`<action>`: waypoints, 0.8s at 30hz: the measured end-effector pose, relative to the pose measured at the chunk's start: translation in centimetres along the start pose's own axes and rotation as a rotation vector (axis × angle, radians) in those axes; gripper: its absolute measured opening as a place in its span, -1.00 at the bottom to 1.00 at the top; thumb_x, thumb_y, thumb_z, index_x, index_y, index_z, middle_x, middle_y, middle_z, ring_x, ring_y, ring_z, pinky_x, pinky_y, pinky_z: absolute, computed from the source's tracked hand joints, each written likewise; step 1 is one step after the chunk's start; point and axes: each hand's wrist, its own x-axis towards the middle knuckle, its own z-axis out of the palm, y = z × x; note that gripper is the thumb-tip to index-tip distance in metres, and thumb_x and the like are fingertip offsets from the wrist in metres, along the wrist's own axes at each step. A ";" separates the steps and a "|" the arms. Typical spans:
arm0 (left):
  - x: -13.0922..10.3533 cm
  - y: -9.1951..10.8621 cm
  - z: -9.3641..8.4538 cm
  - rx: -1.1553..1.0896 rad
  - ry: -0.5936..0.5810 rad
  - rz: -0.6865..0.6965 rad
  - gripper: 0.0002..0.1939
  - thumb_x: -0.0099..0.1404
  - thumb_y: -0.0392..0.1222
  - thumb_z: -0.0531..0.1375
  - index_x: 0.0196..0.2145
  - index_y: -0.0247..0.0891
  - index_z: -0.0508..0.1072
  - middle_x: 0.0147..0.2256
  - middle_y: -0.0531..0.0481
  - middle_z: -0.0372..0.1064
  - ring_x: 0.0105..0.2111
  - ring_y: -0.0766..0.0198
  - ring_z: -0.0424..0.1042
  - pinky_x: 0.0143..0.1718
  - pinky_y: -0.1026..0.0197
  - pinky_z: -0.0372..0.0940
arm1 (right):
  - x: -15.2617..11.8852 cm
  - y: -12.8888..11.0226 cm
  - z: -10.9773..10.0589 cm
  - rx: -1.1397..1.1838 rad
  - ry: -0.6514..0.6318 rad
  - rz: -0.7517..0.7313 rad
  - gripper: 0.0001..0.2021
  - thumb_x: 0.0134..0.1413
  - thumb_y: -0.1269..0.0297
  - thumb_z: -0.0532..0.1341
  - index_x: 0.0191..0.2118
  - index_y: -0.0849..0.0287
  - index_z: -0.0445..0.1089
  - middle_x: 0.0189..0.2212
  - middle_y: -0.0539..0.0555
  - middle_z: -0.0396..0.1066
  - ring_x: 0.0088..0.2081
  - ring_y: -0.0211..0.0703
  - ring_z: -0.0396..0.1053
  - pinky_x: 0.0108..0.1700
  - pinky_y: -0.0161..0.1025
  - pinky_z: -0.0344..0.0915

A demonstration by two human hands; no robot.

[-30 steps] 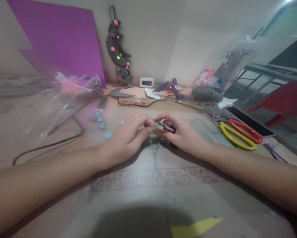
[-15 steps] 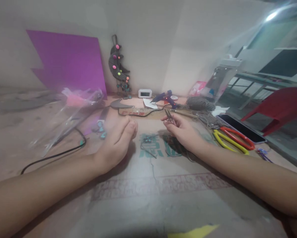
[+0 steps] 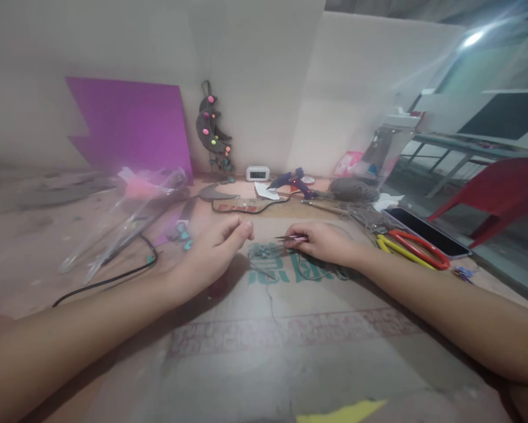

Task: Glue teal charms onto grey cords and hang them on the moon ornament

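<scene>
My right hand point(image 3: 323, 242) rests on the cardboard sheet point(image 3: 290, 329) and grips a small pair of thread snips point(image 3: 288, 238), blades pointing left. Just below the blades lies a small dark cluster of beads on thread point(image 3: 261, 252). My left hand point(image 3: 215, 249) hovers a little to the left of it, fingers loosely curled with thumb and forefinger near each other, holding nothing that I can make out.
Red and yellow scissors point(image 3: 411, 249) and a phone point(image 3: 427, 232) lie right. A glue gun point(image 3: 293, 181), clock point(image 3: 257, 173), yarn ball point(image 3: 354, 189) and moon ornament point(image 3: 211, 132) stand at the back. Plastic bags point(image 3: 134, 202), a black cable point(image 3: 114, 273) and purple sheet point(image 3: 132, 126) are left.
My hands, joined over the bead piece a second ago, have parted. The right hand raised the snips, then lowered them flat toward the beads. The view has tilted up.
</scene>
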 end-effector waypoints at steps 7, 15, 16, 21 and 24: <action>0.5 1.1 -2.3 0.014 0.040 -0.045 -0.64 0.38 0.10 0.01 -0.41 -0.20 0.31 -0.54 0.10 0.17 -0.53 0.30 0.24 -0.57 0.29 0.12 | 0.2 2.5 -3.9 0.088 -0.091 0.028 -0.83 0.15 0.21 0.16 -0.29 0.18 0.43 -0.34 0.04 0.50 -0.32 -0.16 0.42 -0.28 -0.28 0.25; 1.3 0.5 -2.6 0.075 0.006 -0.027 -0.65 0.36 0.08 0.03 -0.44 -0.22 0.29 -0.55 0.10 0.18 -0.51 0.30 0.25 -0.53 0.29 0.11 | -1.1 7.0 -8.7 -0.093 0.032 0.168 -0.75 0.15 0.09 0.19 -0.32 0.18 0.46 -0.43 0.09 0.46 -0.38 -0.22 0.36 -0.32 -0.26 0.18; 1.4 0.2 -2.6 0.104 0.007 -0.024 -0.65 0.36 0.07 0.03 -0.47 -0.22 0.27 -0.55 0.10 0.18 -0.51 0.31 0.24 -0.53 0.29 0.10 | -1.2 7.4 -9.0 -0.110 0.036 0.185 -0.73 0.15 0.08 0.19 -0.32 0.19 0.46 -0.43 0.10 0.46 -0.38 -0.22 0.35 -0.32 -0.25 0.17; 2.3 -1.5 -3.4 0.271 0.066 -0.028 -0.62 0.33 0.10 0.04 -0.49 -0.21 0.33 -0.57 0.09 0.24 -0.56 0.30 0.20 -0.56 0.25 0.01 | -1.5 9.4 -9.5 -0.171 0.027 0.296 -0.78 0.14 0.14 0.24 -0.31 0.18 0.51 -0.36 0.14 0.52 -0.32 -0.10 0.41 -0.25 -0.16 0.21; 2.9 -2.7 -4.2 0.327 -0.012 -0.052 -0.65 0.29 0.11 0.08 -0.43 -0.18 0.44 -0.53 0.07 0.38 -0.54 0.27 0.28 -0.55 0.25 0.03 | -1.4 9.8 -9.8 -0.152 0.056 0.297 -0.81 0.09 0.18 0.29 -0.24 0.16 0.53 -0.26 0.15 0.54 -0.24 0.01 0.45 -0.18 -0.10 0.26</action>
